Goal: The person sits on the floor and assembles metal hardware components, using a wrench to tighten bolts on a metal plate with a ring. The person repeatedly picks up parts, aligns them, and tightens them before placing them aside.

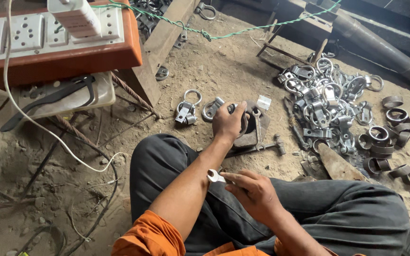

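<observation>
Hands working at metal block on dirt floor.
Left hand (pixel 228 122) is gripping a ring (pixel 239 124) on the block (pixel 255 132); right hand (pixel 255 192) is pinching a spanner (pixel 215 177), its long axis pointing left; clamp pile (pixel 326 106) is crowding the right edge.

Sandy dirt floor (pixel 34 156); orange socket board (pixel 58 52) upper left; daylight, soft shadows.

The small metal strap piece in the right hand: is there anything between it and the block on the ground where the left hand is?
Only the person's own left forearm, which crosses just beside the metal strap piece held by the right hand. Beyond it lies the dark trouser knee, then the metal block, where the left hand rests on a ring. A hammer lies beside the block.
</observation>
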